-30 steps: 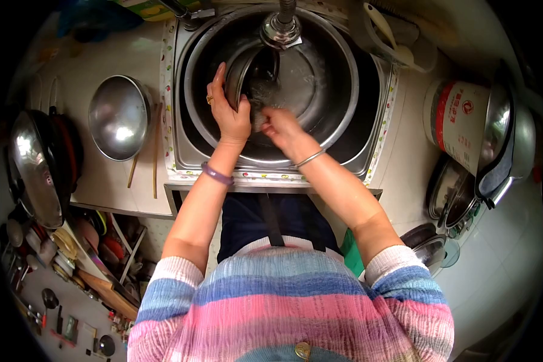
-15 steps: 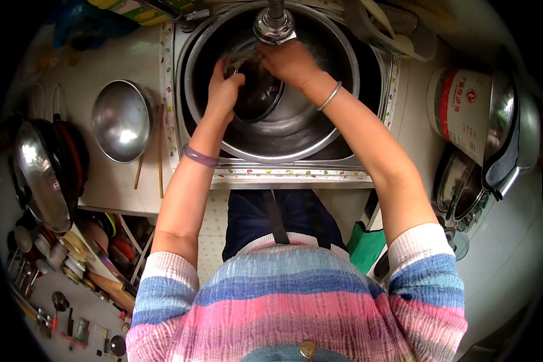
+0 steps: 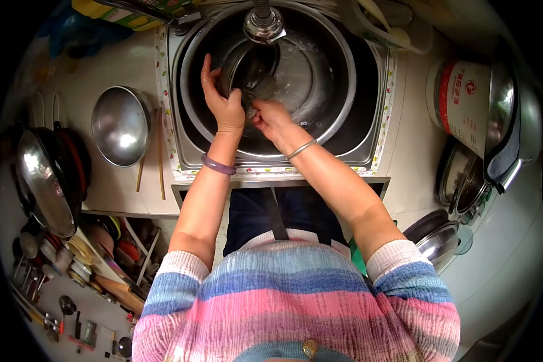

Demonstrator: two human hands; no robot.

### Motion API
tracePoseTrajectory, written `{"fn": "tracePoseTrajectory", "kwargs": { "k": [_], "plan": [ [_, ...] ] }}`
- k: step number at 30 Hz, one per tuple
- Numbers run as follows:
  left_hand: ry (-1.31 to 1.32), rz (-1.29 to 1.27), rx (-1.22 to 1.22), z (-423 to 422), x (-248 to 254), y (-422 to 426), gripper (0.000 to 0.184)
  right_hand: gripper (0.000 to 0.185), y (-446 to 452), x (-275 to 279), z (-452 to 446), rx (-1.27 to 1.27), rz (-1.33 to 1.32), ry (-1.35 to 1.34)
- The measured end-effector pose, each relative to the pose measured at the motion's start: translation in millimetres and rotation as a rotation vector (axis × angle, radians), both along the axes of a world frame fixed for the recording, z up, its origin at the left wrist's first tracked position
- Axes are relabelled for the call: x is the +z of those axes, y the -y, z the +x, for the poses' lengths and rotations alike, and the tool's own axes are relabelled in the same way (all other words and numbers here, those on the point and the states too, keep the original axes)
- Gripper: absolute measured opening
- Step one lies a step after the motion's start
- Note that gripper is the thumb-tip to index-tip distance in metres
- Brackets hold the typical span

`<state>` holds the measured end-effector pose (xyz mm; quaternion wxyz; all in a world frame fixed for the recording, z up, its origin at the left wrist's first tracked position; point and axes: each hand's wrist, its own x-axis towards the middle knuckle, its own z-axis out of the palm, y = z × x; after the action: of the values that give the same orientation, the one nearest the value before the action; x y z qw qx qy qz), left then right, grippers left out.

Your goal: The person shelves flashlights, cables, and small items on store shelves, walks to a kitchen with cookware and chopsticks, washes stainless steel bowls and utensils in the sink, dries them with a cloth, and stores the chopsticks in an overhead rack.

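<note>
A large metal basin [image 3: 342, 114] sits in the sink [image 3: 371, 133], with a thin layer of water in it. My left hand [image 3: 224, 108] grips the near left rim of a smaller metal bowl [image 3: 233, 67], which is tilted inside the basin. The thumb lies at the rim and the fingers stretch along its outer side. At the bowl's near edge, my right hand [image 3: 274, 122] pinches a greyish, wet scrubbing cloth [image 3: 258, 93], blurred in part. Just above the bowl is the faucet head [image 3: 263, 27].
A shiny metal bowl [image 3: 121, 125] and a pair of chopsticks [image 3: 161, 154] lie left of the sink. Pans with a lid [image 3: 45, 181] stand farther left. At right are a white bucket [image 3: 461, 102], pot lids [image 3: 437, 241] and a plastic basket [image 3: 416, 36].
My right hand has come down toward me with the cloth, from the bowl's far side to its near edge. The bowl has been tipped, and my left hand has shifted nearer.
</note>
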<state>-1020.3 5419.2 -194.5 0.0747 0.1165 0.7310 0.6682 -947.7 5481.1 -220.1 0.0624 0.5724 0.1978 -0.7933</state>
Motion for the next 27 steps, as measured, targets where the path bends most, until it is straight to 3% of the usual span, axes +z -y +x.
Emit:
{"fn": "tracePoseTrajectory", "kwargs": {
  "k": [2, 5, 6, 7, 9, 11, 12, 15, 17, 19, 20, 21, 23, 25, 26, 27],
  "plan": [
    [-0.079, -0.017, -0.022, -2, -4, 2, 0.076, 0.008, 6, 9, -3, -0.078, -0.198, -0.055],
    [-0.171, -0.17, -0.031, -5, -5, 3, 0.076, 0.009, -9, 16, 4, 0.155, -0.218, -0.179],
    [-0.134, -0.166, -0.017, -8, -5, 6, 0.076, 0.01, -17, 22, 8, 0.444, -0.05, -0.192],
    [-0.1, -0.156, -0.002, -12, -7, 8, 0.075, 0.021, -25, 21, 10, 0.694, 0.161, -0.133],
    [-0.084, -0.181, 0.055, -17, -13, 9, 0.072, 0.035, -49, 8, 19, 1.015, 1.045, 0.046],
    [-0.121, -0.253, 0.132, -17, -25, 11, 0.067, 0.024, -64, 1, 26, 0.971, 1.501, 0.024],
    [-0.034, -0.173, 0.156, -17, -39, 12, 0.054, 0.019, -69, -2, 27, 0.932, 1.732, 0.01],
    [0.315, -0.129, 0.257, -13, -52, 12, 0.045, 0.017, -69, -17, 34, 1.394, 1.799, -0.247],
    [0.51, -0.173, 0.188, -10, -66, 14, 0.046, 0.019, -92, -22, 29, 1.336, 1.597, 0.11],
    [0.698, -0.216, 0.117, -13, -75, 16, 0.047, 0.022, -113, -16, 26, 0.893, 1.363, -0.064],
    [0.798, -0.104, 0.247, -7, -61, 5, 0.037, 0.022, -112, 11, 23, 0.758, 1.196, -0.084],
    [0.948, -0.082, 0.174, -3, -32, -2, 0.032, 0.023, -104, 39, 22, 0.71, 1.229, -0.145],
    [1.396, 0.036, 0.044, -10, -61, 4, 0.015, 0.024, -79, 83, 22, 0.615, 1.293, -0.265],
    [1.545, 0.203, -0.064, -4, -34, 2, 0.015, 0.033, -50, 74, 22, 0.53, 1.643, -0.457],
    [1.616, 0.285, -0.122, 0, -24, -1, 0.02, 0.037, -41, 70, 16, 0.621, 1.748, -0.463],
    [1.575, 0.161, -0.087, 9, -33, -6, 0.026, 0.042, -35, 68, 11, 0.714, 1.853, -0.462]
  ]
}}
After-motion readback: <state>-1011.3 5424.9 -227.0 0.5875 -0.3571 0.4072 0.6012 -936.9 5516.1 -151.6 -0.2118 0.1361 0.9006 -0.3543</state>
